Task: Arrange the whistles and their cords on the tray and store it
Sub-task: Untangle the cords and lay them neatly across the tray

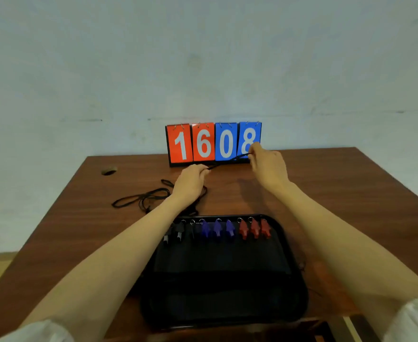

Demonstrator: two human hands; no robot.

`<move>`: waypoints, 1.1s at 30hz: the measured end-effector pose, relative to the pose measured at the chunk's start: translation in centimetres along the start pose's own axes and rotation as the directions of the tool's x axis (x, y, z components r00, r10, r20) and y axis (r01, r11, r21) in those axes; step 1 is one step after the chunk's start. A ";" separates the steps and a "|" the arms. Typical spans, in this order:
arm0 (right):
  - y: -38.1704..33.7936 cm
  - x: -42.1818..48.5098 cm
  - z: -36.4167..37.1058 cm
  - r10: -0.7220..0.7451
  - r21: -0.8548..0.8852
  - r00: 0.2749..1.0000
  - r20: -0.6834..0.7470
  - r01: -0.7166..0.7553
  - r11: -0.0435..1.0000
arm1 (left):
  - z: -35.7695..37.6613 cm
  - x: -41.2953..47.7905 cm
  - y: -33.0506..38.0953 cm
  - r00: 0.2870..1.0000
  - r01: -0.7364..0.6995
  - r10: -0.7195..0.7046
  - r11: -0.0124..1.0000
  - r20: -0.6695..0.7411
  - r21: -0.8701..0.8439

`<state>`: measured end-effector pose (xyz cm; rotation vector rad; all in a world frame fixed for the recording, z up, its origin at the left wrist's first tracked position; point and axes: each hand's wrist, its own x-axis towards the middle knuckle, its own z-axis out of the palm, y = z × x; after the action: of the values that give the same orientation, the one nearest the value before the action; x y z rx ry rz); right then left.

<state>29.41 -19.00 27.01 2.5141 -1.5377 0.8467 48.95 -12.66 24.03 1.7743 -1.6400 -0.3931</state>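
Hands stretch a black cord (227, 161) taut before a flip scoreboard (214, 143), left hand (190, 180) and right hand (267, 164) each pinching an end, beyond the black tray (299, 287) lined with whistles (217, 228), more cords (141, 198) lying left on the table (338, 193).

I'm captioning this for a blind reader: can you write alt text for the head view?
Both hands stretch a black cord above a wooden table, left hand and right hand each pinching an end. Nearer, a black tray holds whistles; a scoreboard reads 1608.
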 end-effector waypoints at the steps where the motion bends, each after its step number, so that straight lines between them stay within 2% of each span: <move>1: -0.2 0.2 -1.2 0.001 -0.008 0.999 -0.035 -0.002 1.000 | -0.9 -0.2 0.7 0.999 -0.019 0.019 1.000 -0.042 -0.006; 8: -1.0 0.1 -8.8 0.016 0.036 0.964 -0.267 -0.007 0.999 | -7.3 -1.7 5.2 0.958 -0.081 0.085 0.996 -0.275 0.024; 15: -1.2 -1.7 -13.5 0.016 0.064 0.930 -0.367 0.008 0.998 | -11.6 -4.3 7.3 0.921 -0.149 0.148 0.989 -0.359 0.026; 20: -0.4 -3.7 -14.5 0.070 0.096 0.937 -0.342 -0.039 0.995 | -12.9 -6.4 5.8 0.929 -0.133 0.143 0.990 -0.340 0.052; 27: 0.7 -6.7 -14.1 0.142 0.095 0.959 -0.245 -0.122 0.988 | -13.0 -9.7 3.4 0.894 -0.135 0.127 0.991 -0.429 0.013; 33: 1.5 -9.8 -12.1 0.195 0.026 0.976 -0.101 -0.193 0.981 | -11.3 -12.5 0.0 0.947 -0.041 0.029 0.999 -0.319 -0.032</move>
<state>19.73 -7.78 32.06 2.3175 -1.7696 0.9993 54.05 2.45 29.43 1.6771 -1.4224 -0.1114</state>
